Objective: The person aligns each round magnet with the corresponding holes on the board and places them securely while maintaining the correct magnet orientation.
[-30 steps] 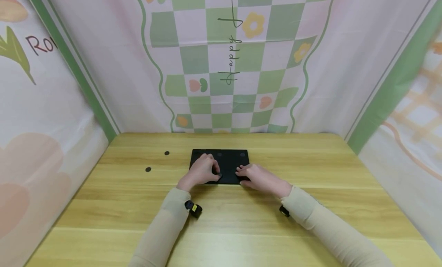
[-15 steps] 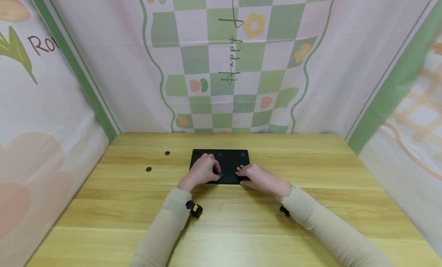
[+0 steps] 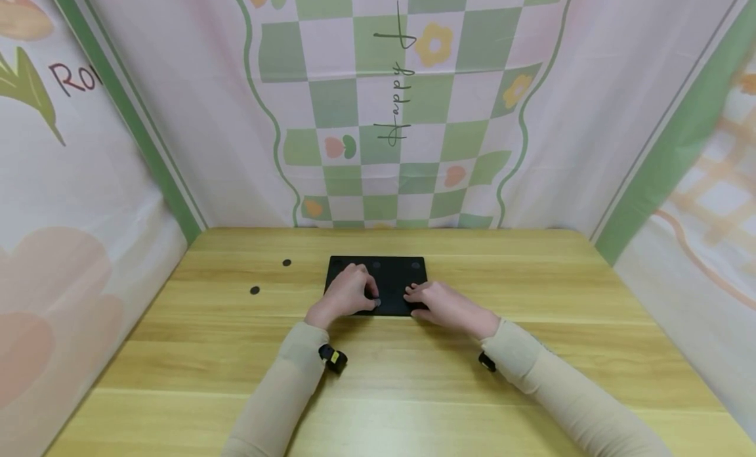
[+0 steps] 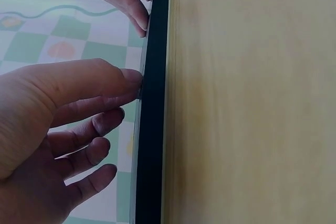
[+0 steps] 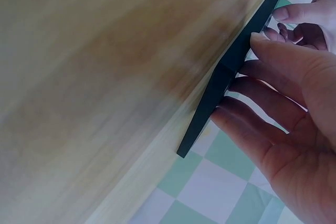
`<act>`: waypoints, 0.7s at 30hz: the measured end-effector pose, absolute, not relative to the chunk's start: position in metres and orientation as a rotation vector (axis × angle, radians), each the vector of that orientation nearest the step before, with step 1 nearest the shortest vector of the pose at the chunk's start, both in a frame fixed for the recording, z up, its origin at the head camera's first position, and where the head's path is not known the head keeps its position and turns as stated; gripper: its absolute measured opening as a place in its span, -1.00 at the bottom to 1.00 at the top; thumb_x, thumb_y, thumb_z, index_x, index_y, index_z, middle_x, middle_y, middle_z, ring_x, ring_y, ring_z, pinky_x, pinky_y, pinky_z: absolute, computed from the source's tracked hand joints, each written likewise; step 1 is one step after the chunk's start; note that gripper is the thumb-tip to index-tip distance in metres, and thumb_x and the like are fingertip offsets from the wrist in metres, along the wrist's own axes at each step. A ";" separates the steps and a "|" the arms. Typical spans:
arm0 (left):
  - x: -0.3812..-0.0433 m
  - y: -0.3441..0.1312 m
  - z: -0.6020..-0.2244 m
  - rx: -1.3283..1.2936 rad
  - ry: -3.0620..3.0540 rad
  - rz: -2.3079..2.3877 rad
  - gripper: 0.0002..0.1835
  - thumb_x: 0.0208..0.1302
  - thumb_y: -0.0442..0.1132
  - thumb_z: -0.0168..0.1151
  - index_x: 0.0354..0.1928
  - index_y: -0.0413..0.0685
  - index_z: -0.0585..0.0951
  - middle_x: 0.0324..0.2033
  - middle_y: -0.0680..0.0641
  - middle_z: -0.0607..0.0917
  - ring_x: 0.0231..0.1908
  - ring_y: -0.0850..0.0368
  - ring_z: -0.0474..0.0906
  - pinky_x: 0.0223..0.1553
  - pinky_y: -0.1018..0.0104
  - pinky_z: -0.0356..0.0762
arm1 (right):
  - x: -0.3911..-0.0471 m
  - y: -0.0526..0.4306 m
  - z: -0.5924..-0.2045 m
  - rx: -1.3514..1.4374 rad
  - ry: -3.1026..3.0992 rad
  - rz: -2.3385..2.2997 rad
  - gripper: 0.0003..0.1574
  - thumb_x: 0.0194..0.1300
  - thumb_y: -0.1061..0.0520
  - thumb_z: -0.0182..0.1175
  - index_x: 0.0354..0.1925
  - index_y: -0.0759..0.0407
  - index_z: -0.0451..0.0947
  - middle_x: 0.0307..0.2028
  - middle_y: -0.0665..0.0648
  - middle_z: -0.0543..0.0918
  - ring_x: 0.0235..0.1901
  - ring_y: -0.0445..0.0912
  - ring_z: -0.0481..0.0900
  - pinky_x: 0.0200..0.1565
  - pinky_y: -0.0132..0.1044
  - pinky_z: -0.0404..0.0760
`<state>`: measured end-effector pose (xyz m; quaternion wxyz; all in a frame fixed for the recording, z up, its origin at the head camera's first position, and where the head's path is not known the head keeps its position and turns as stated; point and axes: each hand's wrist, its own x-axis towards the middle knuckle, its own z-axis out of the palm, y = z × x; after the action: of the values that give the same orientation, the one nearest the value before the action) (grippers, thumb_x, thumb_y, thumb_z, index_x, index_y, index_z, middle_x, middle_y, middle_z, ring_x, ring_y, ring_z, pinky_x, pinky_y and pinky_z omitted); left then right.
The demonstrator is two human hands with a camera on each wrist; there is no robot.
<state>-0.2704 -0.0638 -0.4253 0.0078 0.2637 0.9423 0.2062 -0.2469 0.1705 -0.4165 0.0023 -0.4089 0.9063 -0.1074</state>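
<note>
A flat black rectangular board (image 3: 392, 283) lies toward the table's far side. My left hand (image 3: 344, 291) pinches a small dark round disc (image 3: 377, 302) between thumb and forefinger, against the board's top near its front edge. In the left wrist view its other fingers are bent and hold nothing. At the board's right end, my right hand (image 3: 440, 303) touches the top with its fingertips; the right wrist view has its thumb near the front edge of the board (image 5: 205, 111). Dark discs (image 3: 415, 265) show along the board's back edge. The left hand hides part of the board.
Two more dark discs lie on the wooden table (image 3: 378, 391), a farther disc (image 3: 287, 262) and a nearer disc (image 3: 255, 290), both left of the board. A patterned curtain (image 3: 378, 174) stands behind the table, with further cloth at both sides.
Both hands stay in place on the board. The disc at my left fingertips shows slightly more of its pale, shiny face; nothing else visibly moves.
</note>
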 end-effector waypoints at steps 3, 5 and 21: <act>-0.271 -0.064 -0.426 0.823 2.945 0.646 -0.93 0.06 -0.11 0.43 -0.46 0.14 0.70 -0.32 0.11 0.52 -0.26 0.16 0.35 -0.18 0.28 0.41 | -0.247 0.170 -0.416 -1.281 2.844 -0.338 -0.56 0.23 0.16 0.27 0.05 0.33 0.58 0.04 0.30 0.62 0.11 0.11 0.56 0.09 -0.05 0.55; -0.271 -0.063 -0.426 0.827 2.945 0.649 -0.93 0.05 -0.11 0.44 -0.45 0.13 0.71 -0.32 0.10 0.52 -0.26 0.16 0.36 -0.18 0.27 0.41 | -0.247 0.170 -0.417 -1.285 2.845 -0.337 -0.56 0.23 0.16 0.27 0.05 0.33 0.58 0.04 0.30 0.62 0.11 0.11 0.56 0.09 -0.05 0.54; -0.274 -0.080 -0.431 0.804 2.967 0.758 -0.83 0.04 -0.19 0.44 -0.32 0.06 0.64 -0.36 0.08 0.53 -0.30 0.18 0.38 -0.20 0.32 0.43 | -0.247 0.171 -0.417 -1.292 2.842 -0.344 -0.57 0.23 0.17 0.27 0.05 0.34 0.58 0.05 0.32 0.61 0.11 0.13 0.55 0.08 -0.04 0.55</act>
<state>-0.2743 -0.0801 -0.4306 -0.0122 0.2539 0.9370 0.2395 -0.2469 0.1715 -0.4173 0.0003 -0.4113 0.9049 -0.1096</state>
